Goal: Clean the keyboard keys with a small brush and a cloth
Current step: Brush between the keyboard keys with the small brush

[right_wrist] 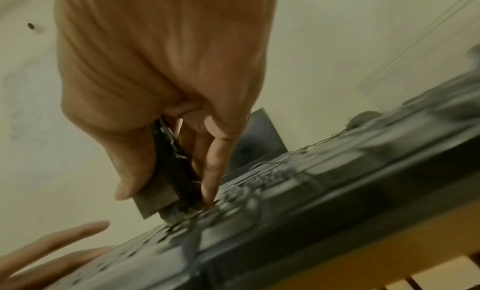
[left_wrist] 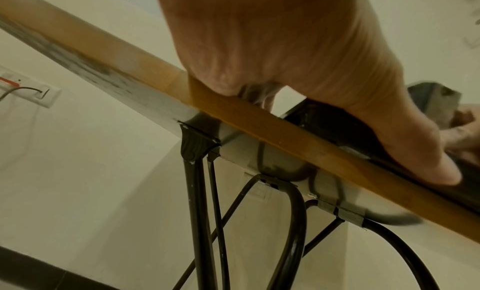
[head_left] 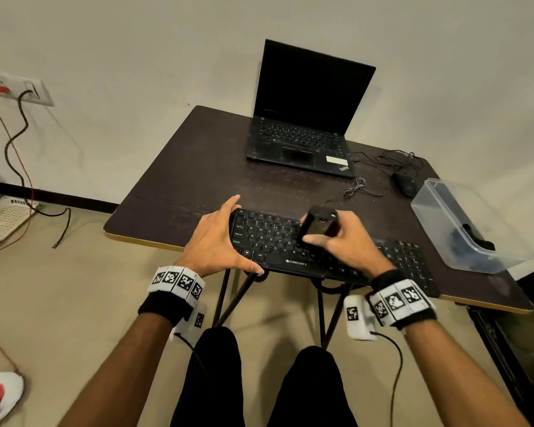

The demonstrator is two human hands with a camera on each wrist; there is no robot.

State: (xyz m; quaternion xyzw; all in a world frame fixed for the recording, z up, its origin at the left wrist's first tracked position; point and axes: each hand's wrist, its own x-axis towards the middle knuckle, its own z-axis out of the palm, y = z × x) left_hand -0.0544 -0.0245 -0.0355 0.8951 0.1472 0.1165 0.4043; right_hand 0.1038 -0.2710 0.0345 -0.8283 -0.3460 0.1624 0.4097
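Note:
A black Zebronics keyboard [head_left: 269, 238] lies along the front edge of the dark table [head_left: 182, 180]. My left hand [head_left: 228, 234] spans its left end, with straight fingers reaching past the far edge and the thumb lying along the front edge. My right hand [head_left: 336, 241] grips a small black brush [head_left: 316, 224] upright over the middle keys. In the right wrist view the brush [right_wrist: 171, 171] stands with its bristles down on the keys of the keyboard [right_wrist: 311, 191]. I see no cloth lying loose.
An open black laptop [head_left: 302, 118] stands at the back of the table. A wired mouse [head_left: 404, 183] lies to its right. A clear plastic container [head_left: 438, 208] holding something dark sits at the right edge. Folding table legs and my knees are below the front edge.

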